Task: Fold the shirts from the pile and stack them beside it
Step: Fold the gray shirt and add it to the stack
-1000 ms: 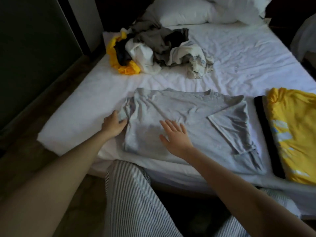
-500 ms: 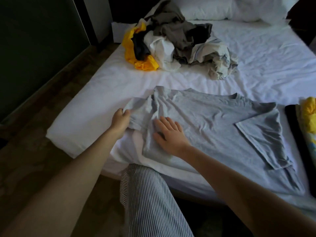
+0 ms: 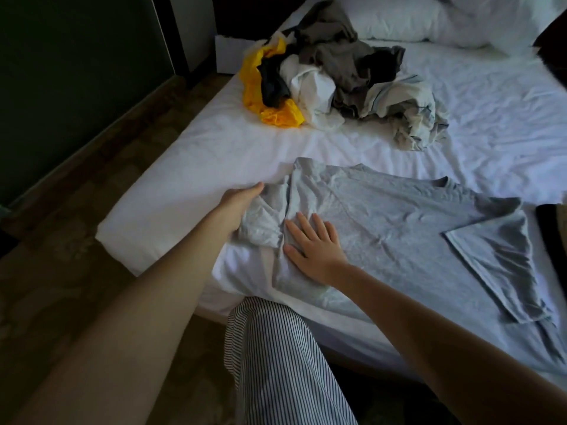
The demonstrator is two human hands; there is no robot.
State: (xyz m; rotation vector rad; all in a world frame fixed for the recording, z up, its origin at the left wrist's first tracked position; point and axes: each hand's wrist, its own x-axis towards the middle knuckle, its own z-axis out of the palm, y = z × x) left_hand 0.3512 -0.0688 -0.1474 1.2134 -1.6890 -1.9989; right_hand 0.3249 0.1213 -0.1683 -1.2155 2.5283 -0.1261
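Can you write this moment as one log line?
step: folding grey shirt | left hand: grips sleeve | right hand: flat on shirt | pile: unfolded behind

White-sheeted bed (image 3: pixel 214 142), pillows (image 3: pixel 408 23), dark wall (image 3: pixel 61 56), dim patterned floor (image 3: pixel 61 271).

a bed (image 3: pixel 199 154) covered by a wrinkled white sheet. at its near edge a grey t-shirt (image 3: pixel 399 228) lies spread out, its right-side sleeve folded inward over the body. farther up sits a loose pile of clothes (image 3: pixel 337 69) in yellow, black, white and grey-brown. white pillows (image 3: pixel 414 23) lie at the far end. a dark cloth (image 3: pixel 552 222) shows at the right edge, just beside the shirt.
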